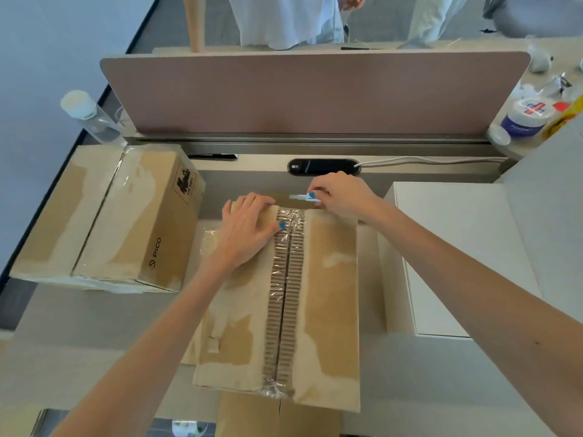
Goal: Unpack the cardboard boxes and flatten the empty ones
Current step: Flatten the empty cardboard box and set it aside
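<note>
- Where the desk (94,326) lies nearest the person, the cardboard box (331,279) sits in the middle. Its taped seam (285,294) runs away from the viewer, with bare corrugation showing along both sides of it.
- The left hand (249,228) lies flat on the box's far left part, fingers straight and close together, thumb beside the seam.
- The right hand (340,193) pinches a small white cutter (304,197) between thumb and fingertips at the seam's far end, by the box's far edge.
- A second box (126,216), printed PICO and taped, stands just to the left.
- A white box (457,247) lies just to the right.
- A clear bottle (88,118) stands behind the second box, and a divider panel (315,93) crosses the back.
</note>
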Tool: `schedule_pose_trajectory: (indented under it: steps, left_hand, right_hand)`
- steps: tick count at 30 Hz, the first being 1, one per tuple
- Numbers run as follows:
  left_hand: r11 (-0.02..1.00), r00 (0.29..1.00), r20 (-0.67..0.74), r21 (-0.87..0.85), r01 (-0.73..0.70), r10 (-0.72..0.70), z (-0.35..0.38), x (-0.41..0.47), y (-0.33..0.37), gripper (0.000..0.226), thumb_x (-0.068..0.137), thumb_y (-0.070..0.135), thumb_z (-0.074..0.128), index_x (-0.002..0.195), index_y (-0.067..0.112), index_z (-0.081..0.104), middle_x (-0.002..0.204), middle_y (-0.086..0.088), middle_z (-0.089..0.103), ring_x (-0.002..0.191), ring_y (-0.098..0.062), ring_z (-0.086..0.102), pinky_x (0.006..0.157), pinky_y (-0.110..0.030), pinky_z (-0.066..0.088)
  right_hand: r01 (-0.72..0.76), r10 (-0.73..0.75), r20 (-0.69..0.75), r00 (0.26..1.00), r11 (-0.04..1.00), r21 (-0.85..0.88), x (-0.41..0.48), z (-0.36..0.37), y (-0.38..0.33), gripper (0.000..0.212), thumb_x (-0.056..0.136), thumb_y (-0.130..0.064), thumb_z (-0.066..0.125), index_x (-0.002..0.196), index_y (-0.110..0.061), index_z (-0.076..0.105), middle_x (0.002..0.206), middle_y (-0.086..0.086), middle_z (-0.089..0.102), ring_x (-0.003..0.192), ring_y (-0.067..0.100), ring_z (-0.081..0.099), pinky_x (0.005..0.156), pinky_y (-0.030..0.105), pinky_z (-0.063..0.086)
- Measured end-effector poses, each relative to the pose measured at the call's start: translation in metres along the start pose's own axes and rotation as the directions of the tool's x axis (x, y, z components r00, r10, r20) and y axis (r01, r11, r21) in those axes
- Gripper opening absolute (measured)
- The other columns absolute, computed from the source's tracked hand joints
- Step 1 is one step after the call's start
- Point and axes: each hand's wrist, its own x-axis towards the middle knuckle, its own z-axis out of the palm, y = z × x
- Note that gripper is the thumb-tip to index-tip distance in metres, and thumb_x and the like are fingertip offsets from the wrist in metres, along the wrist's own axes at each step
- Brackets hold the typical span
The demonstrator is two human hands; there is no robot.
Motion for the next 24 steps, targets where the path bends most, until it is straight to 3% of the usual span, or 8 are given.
schedule_pose_trajectory:
  steps: [3,6,9,12,19,24]
  left_hand:
    - [0.994,0.998,-0.020,-0.085,0.061,-0.063,-0.001,0.004,0.003,0.033,0.088,0.040,0.061,0.118,0.029,0.056,0.121,0.010,0.053,0.117,-0.013,0.043,0.112,-0.049,0.023]
    - [0.981,0.993,-0.021,-0.164,0.107,-0.112,-0.003,0.008,0.008,0.024,0.089,0.025,0.067,0.110,0.027,0.056,0.119,0.010,0.055,0.114,-0.012,0.045,0.107,-0.045,0.025]
    - [0.975,0.990,-0.023,-0.178,0.132,-0.139,-0.005,0.010,0.012,0.021,0.088,0.022,0.067,0.105,0.028,0.055,0.115,0.010,0.056,0.113,-0.013,0.046,0.102,-0.040,0.025]
    - [0.968,0.985,-0.012,-0.186,0.166,-0.171,-0.004,0.011,0.012,0.019,0.089,0.023,0.067,0.103,0.029,0.055,0.114,0.011,0.056,0.112,-0.012,0.046,0.100,-0.039,0.025]
    - [0.970,0.984,-0.025,-0.177,0.170,-0.177,-0.006,0.011,0.015,0.014,0.091,0.022,0.064,0.100,0.029,0.056,0.112,0.013,0.058,0.110,-0.012,0.048,0.101,-0.042,0.029]
    - [0.976,0.983,-0.080,-0.154,0.153,-0.166,-0.002,0.011,0.015,0.011,0.094,0.023,0.061,0.095,0.031,0.055,0.107,0.014,0.060,0.106,-0.012,0.050,0.097,-0.042,0.032]
  right_hand:
    - [0.001,0.002,0.066,0.998,0.999,-0.042,0.008,-0.003,0.003,0.029,0.102,-0.022,0.037,0.114,-0.027,0.063,0.111,0.000,0.065,0.094,0.023,0.059,0.070,0.033,0.043]
    - [0.039,-0.032,0.109,0.993,0.997,-0.064,0.014,-0.007,0.003,0.030,0.102,-0.018,0.036,0.116,-0.023,0.062,0.107,0.002,0.067,0.085,0.021,0.056,0.075,0.033,0.039]
    - [0.084,-0.074,0.087,0.994,0.989,-0.125,0.021,-0.007,0.002,0.030,0.103,-0.017,0.034,0.114,-0.022,0.061,0.105,0.000,0.068,0.076,0.017,0.049,0.084,0.034,0.033]
    - [0.095,-0.083,0.089,0.993,0.985,-0.142,0.027,-0.003,0.004,0.029,0.102,-0.017,0.034,0.112,-0.023,0.061,0.103,0.002,0.068,0.078,0.019,0.051,0.084,0.034,0.029]
    - [0.125,-0.110,0.140,0.984,0.987,-0.104,0.034,0.009,0.006,0.031,0.103,-0.017,0.034,0.112,-0.025,0.062,0.108,0.003,0.067,0.082,0.022,0.050,0.089,0.036,0.029]
    - [0.168,-0.148,0.151,0.977,0.978,-0.124,0.037,0.012,0.004,0.032,0.101,-0.013,0.034,0.107,-0.027,0.062,0.097,0.000,0.068,0.077,0.021,0.046,0.088,0.035,0.033]
